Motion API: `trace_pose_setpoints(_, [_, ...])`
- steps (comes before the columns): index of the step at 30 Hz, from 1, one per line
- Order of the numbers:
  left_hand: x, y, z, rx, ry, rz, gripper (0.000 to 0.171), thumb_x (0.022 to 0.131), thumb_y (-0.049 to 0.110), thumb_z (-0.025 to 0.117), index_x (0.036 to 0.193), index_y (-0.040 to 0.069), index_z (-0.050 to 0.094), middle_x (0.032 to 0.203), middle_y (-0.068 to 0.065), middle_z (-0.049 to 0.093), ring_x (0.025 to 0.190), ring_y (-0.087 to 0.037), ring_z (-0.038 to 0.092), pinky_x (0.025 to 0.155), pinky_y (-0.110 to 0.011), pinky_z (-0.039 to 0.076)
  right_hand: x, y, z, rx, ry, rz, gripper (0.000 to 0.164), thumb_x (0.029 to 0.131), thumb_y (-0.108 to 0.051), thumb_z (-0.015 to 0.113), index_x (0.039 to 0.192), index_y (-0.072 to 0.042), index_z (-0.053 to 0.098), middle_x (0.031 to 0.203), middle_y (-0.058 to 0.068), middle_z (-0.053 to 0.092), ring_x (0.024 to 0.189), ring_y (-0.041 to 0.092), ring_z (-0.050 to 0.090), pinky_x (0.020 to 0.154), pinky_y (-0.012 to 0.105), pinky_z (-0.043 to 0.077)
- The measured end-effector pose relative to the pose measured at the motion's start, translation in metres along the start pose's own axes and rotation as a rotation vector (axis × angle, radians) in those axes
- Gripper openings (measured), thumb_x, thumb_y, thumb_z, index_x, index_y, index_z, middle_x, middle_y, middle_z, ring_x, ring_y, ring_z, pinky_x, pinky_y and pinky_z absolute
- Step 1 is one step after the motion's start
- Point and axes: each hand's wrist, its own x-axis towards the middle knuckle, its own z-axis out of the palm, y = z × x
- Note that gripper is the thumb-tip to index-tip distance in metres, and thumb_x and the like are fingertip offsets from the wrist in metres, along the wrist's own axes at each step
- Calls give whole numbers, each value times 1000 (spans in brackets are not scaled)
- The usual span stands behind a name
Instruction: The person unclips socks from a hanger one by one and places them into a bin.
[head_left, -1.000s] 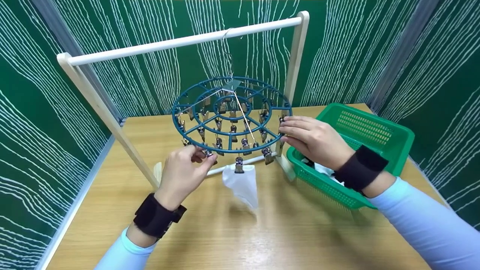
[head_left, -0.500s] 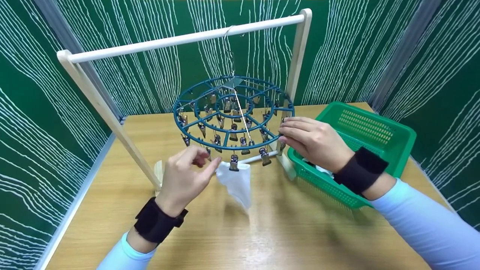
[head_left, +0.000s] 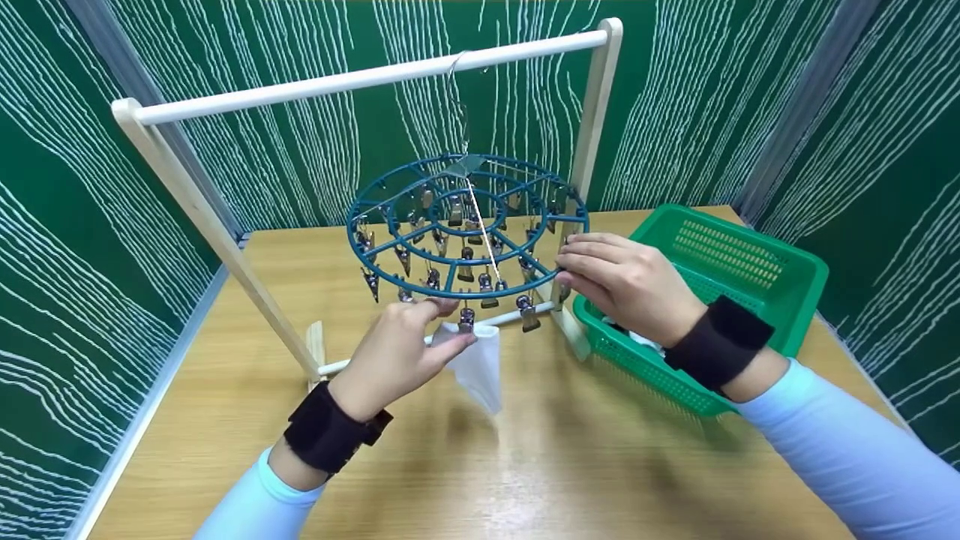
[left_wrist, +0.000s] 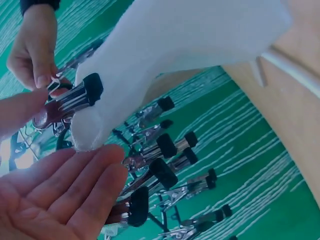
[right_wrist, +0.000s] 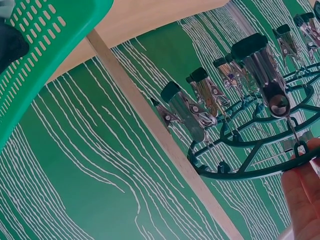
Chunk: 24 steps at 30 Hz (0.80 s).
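A round blue-green clip hanger [head_left: 480, 295] with several metal clips hangs before me. From a front clip [head_left: 466, 321] dangles a white cloth piece [head_left: 480, 375], shaped like a small sock. My left hand [head_left: 397, 352] is at this clip. In the left wrist view its fingers [left_wrist: 90, 195] lie straight beside the cloth's upper edge, and the thumb is by the clip [left_wrist: 75, 100]; whether it touches is unclear. My right hand [head_left: 622, 277] grips the hanger's right rim. In the right wrist view its fingers [right_wrist: 300, 200] are at the rim [right_wrist: 250, 173], partly out of frame.
The hanger's hook is over the white bar [head_left: 337, 82] of a wooden rack [head_left: 217, 232]. A green basket [head_left: 802, 300] stands on the right with white and dark cloth inside. Everything stands on a wooden table [head_left: 525, 480], with green patterned walls [head_left: 712, 97] around.
My left hand let go of a clip at the front left, then moved right to the clip bearing the white cloth. The hanger turned slightly, carrying the cloth left. My right hand stayed on the rim.
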Motion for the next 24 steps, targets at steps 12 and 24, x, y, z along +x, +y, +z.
trace_pose_setpoints(12, [8, -2, -1, -71, -85, -35, 23, 95, 12, 84, 113, -3, 81, 106, -16, 84, 93, -24, 83, 82, -42, 68, -2, -3, 3, 8, 29, 8, 28, 88, -1, 87, 115, 4, 81, 111, 21, 82, 107, 40, 79, 92, 54, 66])
trace_pose_setpoints(24, [9, -2, 2, -70, -32, 10, 14, 93, 12, 87, 99, 0, 83, 92, -12, 84, 82, -21, 82, 74, -38, 68, -17, -17, 3, -29, 136, 203, 30, 85, -7, 92, 110, 4, 81, 110, 22, 80, 100, 37, 77, 85, 52, 66])
